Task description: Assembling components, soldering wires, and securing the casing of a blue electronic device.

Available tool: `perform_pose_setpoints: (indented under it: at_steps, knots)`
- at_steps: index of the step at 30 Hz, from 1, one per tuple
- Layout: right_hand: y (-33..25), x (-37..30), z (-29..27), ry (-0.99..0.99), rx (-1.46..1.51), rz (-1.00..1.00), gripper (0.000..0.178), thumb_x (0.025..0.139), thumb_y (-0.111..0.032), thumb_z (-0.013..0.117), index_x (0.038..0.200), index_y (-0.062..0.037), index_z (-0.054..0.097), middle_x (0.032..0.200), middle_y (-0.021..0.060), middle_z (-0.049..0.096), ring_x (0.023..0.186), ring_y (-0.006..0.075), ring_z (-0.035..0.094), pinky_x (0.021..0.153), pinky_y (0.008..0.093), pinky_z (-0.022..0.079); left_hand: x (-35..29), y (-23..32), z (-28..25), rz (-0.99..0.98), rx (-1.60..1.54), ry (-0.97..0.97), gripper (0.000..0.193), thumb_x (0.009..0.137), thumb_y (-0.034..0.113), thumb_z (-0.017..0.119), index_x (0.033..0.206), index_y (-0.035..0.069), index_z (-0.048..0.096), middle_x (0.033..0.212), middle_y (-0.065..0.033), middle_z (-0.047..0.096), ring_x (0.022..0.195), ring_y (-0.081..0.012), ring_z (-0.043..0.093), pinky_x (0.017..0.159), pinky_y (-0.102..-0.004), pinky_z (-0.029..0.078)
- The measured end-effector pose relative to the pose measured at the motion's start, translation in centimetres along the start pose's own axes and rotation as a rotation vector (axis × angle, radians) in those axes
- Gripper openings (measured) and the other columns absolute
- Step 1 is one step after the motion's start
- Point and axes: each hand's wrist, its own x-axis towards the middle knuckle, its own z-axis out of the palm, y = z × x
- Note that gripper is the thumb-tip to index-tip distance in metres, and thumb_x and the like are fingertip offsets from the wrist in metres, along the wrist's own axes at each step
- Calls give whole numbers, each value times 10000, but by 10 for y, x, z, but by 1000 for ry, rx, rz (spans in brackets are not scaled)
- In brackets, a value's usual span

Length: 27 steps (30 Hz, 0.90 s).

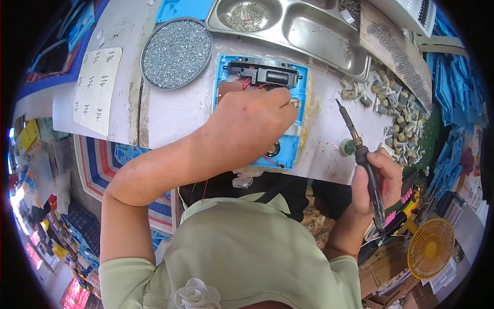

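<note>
A blue plastic casing [290, 149] lies open on the white table, with a black module [267, 75], red wires and a small round speaker [272, 149] inside. Over its middle is my left hand [252, 123], closed with its fingers curled down. Its fingertips are hidden, and so is whatever they may pinch. My right hand [383, 177] grips a soldering iron [369, 170] by its dark handle, right of the casing. The iron's tip points up and away from me, apart from the casing. A small green-rimmed round container [347, 147] stands just left of the iron.
Beyond the casing are a round tray of small metal screws [176, 54] and a steel compartment tray [319, 36]. Several small motors [401, 118] are piled at the right, beside a board of small dark parts [396, 56]. A marked paper sheet [98, 90] lies left; a yellow fan [431, 249] stands lower right.
</note>
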Motion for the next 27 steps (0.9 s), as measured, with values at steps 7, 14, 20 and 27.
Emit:
perform_pose_setpoints:
  at_steps: [7,14,20,27]
  knots:
    - [0,-5,11,14,53,72,289,794,-77,784,1037,7,653,620,49,535,518,128,450,480,254,301,-4,-2,7,-32,-138,65,109,844,85,732,946,85,693,871,-69,598,756,-294,656,643,-404,518]
    - [0,-1,14,7,69,69,317,791,-50,798,1068,9,656,718,89,615,567,125,506,506,250,349,2,-4,0,-25,-260,121,119,833,32,748,949,44,725,845,-91,631,736,-283,644,669,-359,526]
    - [-13,10,63,45,236,227,482,793,16,836,1242,-6,660,1027,132,721,872,192,697,791,279,543,-3,-7,-2,-258,-575,135,106,861,14,757,954,-9,713,836,-68,691,690,-138,638,635,-275,513]
    - [-5,25,111,71,183,187,494,760,114,756,1224,-32,668,972,132,677,858,228,681,782,292,534,-7,-7,1,-340,-637,144,116,873,20,757,974,-14,712,828,-62,691,675,-111,620,627,-260,505]
